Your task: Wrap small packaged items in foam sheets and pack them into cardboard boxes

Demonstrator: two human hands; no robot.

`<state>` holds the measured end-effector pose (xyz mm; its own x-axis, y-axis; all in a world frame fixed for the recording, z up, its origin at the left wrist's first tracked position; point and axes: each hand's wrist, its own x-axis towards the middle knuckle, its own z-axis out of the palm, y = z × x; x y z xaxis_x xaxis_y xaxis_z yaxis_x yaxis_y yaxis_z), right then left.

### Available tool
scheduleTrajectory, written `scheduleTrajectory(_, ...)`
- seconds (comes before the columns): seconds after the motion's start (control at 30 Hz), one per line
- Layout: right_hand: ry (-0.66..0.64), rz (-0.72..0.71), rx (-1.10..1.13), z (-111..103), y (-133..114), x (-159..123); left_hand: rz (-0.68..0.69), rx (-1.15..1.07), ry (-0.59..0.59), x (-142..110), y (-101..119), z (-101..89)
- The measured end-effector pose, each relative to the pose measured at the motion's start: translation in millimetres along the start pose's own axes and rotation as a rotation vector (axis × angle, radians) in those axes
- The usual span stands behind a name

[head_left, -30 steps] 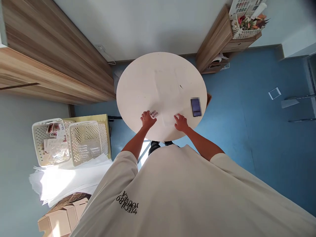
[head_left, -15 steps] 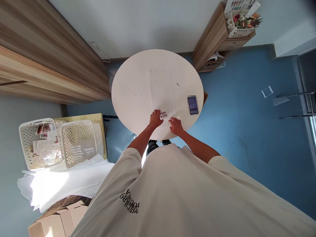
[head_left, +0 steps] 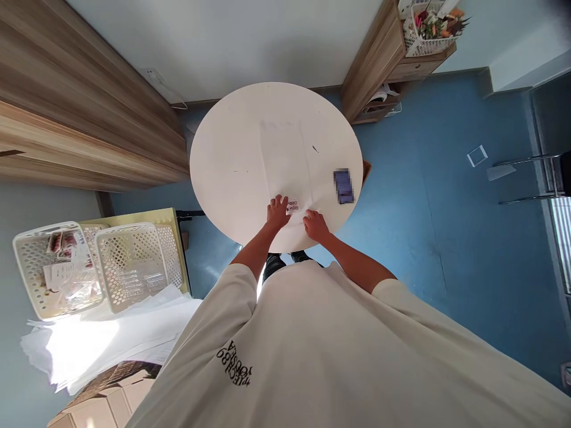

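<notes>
A small clear pack with rows of reddish round pieces lies on the round white table near its front edge. My left hand grips the pack's left side, with fingers on top and the thumb at the near side. To the right of the pack, my right hand rests low on the table, its fingers curled in and pressed together. What its fingertips hold, if anything, is too small to make out. A thin pale sheet lies flat on the table beyond both hands.
A blurred dark phone-like object lies at the table's right. White perforated baskets stand at left on a yellow surface, above white paper sheets and a cardboard box. A wooden cabinet holds a basket of flowers.
The view has shifted slightly, moving the table a little left. My right fingers have curled in more tightly. My left hand stays at the pack.
</notes>
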<state>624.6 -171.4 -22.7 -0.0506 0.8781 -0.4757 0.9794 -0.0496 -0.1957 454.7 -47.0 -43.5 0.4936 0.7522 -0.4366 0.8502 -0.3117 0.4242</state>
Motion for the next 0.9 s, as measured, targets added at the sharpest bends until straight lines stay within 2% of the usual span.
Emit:
scheduleTrajectory(0.13,-0.016,0.001,0.048,-13,5,9,-0.006,-0.031,-0.063,3,-3,-8.3)
scheduleTrajectory(0.27,0.031,0.021,0.106,-29,12,31,-0.039,-0.155,-0.120,6,-10,-30.4)
scheduleTrajectory(0.37,0.039,0.006,0.130,-39,16,52,-0.073,-0.180,-0.065,2,-12,-47.9)
scheduleTrajectory(0.5,-0.004,0.018,0.139,-45,19,76,-0.035,-0.086,0.110,-12,-4,-59.0)
scheduleTrajectory(0.57,-0.020,0.036,0.138,-47,20,85,0.043,-0.006,0.161,-20,4,-56.9)
scheduleTrajectory(0.6,-0.024,0.041,0.137,-48,20,88,0.095,0.034,0.151,-24,9,-53.8)
scheduleTrajectory(0.73,-0.004,0.054,0.141,-49,22,95,0.285,0.134,0.000,-35,23,-32.7)
scheduleTrajectory(0.8,0.001,0.057,0.151,-50,23,97,0.307,0.133,-0.016,-36,26,-21.9)
scheduleTrajectory(0.9,-0.005,0.058,0.154,-51,24,101,0.261,0.133,0.003,-30,26,-12.2)
